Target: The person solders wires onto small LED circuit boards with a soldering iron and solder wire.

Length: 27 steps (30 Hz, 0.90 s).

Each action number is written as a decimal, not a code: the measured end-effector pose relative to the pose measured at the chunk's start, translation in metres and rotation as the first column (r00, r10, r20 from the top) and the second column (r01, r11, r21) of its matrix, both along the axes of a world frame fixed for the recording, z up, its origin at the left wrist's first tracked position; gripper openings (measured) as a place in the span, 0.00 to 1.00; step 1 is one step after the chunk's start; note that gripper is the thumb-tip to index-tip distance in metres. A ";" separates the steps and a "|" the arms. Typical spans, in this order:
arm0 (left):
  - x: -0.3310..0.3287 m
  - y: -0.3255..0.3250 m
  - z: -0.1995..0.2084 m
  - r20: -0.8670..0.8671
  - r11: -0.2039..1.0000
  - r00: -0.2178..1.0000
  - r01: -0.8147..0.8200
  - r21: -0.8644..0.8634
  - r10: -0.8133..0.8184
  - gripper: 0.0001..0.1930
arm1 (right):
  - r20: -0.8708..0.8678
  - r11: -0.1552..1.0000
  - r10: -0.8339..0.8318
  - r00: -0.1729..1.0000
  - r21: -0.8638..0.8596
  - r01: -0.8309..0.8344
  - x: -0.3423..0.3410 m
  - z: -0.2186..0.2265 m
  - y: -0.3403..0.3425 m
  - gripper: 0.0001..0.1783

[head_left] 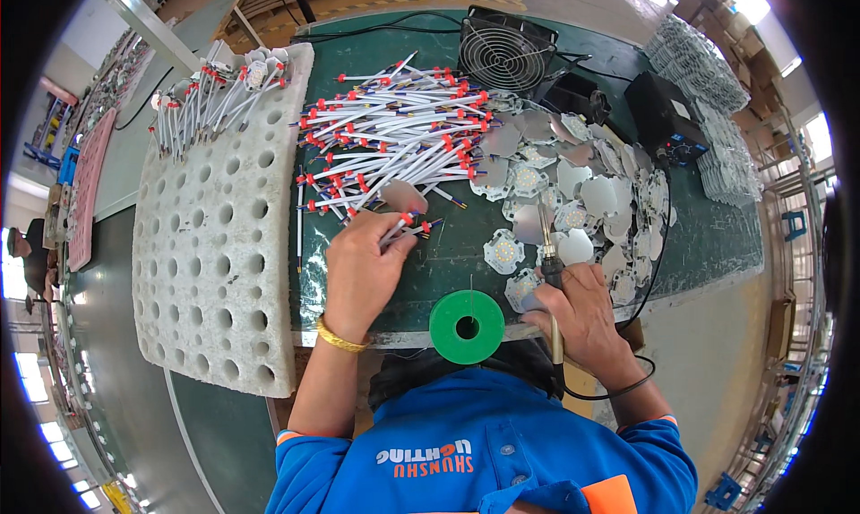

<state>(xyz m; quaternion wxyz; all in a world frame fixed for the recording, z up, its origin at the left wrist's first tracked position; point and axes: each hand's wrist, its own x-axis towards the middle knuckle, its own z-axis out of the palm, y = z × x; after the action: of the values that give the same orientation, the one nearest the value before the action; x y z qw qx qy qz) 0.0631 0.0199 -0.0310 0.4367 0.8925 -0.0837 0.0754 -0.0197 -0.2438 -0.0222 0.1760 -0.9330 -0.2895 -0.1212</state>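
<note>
My left hand [363,259] is closed around a few short white cables [399,229] with red collars and bare coloured wire ends. Just beyond its fingertips is a grey round disc [404,196]; whether it is held or only lies there I cannot tell. In my right hand [580,317] is a soldering iron [553,272], its tip pointing away from me over the pile of round LED boards [598,196]. One LED board [522,290] lies beside the right thumb and fingers. Between my hands, at the table's near edge, sits a green solder spool [467,348] with a thin wire rising from it.
A heap of white cables [394,124] covers the table's middle. Behind it stands a black fan [506,53]. A black control box [665,115] and stacked clear trays [717,138] are at right. On the left, a white foam block with holes [210,245] holds finished-looking cable assemblies [215,102].
</note>
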 end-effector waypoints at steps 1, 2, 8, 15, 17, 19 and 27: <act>0.000 -0.004 0.000 0.029 0.998 1.000 -0.009 0.059 0.008 0.11 | 0.007 1.000 -0.006 1.000 0.005 0.006 0.002 -0.002 0.001 0.24; 0.000 -0.008 0.000 0.057 0.993 0.998 -0.019 0.115 0.012 0.12 | 0.014 1.000 -0.014 1.000 0.007 0.014 0.004 -0.003 0.001 0.24; 0.006 -0.017 -0.003 0.008 0.954 0.999 0.037 0.297 -0.041 0.13 | 0.098 0.990 -0.002 0.995 0.140 -0.012 0.015 -0.021 0.002 0.21; 0.008 -0.017 0.007 -0.034 0.992 0.999 0.018 -0.124 -0.022 0.09 | 0.170 0.966 -0.033 0.985 0.258 -0.012 0.031 -0.028 0.015 0.17; 0.013 -0.010 0.006 -0.120 0.942 0.986 0.066 -0.330 -0.112 0.09 | 0.158 0.911 -0.069 0.985 0.413 -0.002 0.035 -0.024 0.022 0.15; 0.014 -0.013 0.015 -0.211 0.676 0.940 0.027 -0.736 -0.268 0.10 | 0.125 0.850 -0.105 0.987 0.526 0.023 0.041 -0.019 0.033 0.14; 0.023 -0.021 0.004 -0.286 0.319 0.778 -0.116 -0.941 -0.560 0.09 | -0.212 0.497 -0.115 0.971 0.834 0.241 0.061 0.000 0.055 0.10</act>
<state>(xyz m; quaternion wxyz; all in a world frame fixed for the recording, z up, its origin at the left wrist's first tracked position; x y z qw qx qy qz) 0.0860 -0.0016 -0.0271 0.8699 0.4375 -0.0211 -0.2269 0.0415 -0.1886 -0.0218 0.6158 -0.7562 -0.0829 -0.2050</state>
